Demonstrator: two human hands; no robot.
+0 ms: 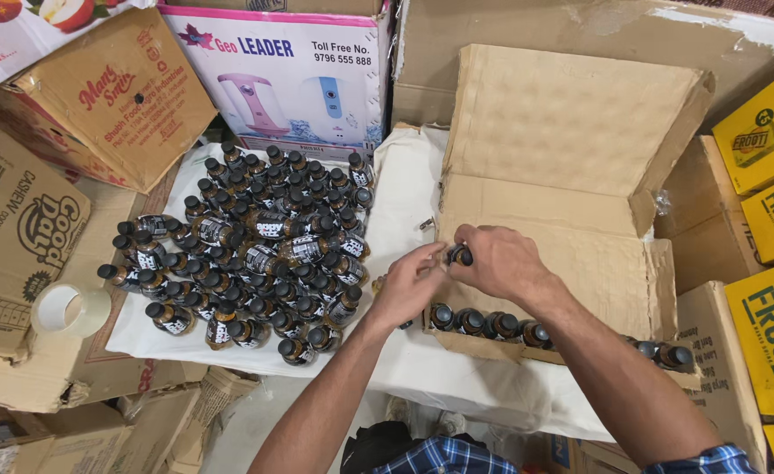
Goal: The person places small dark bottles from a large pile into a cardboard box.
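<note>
Head view: both hands (457, 268) pinch a dark, black-capped bottle (460, 255).

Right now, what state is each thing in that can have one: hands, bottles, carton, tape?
Left hand: fingers touching the held bottle.
Right hand: closed on the small dark bottle.
Open brown carton: flaps up, one row of bottles along its near edge.
Bottle pile: capped, some standing, some lying on the white cloth.
Tape roll: lying flat.

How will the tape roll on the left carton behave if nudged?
The tape roll lies flat on a carton, so it should slide rather than roll. Its hollow core suggests it is light. The carton looks uneven and may let it tip off an edge.
</note>
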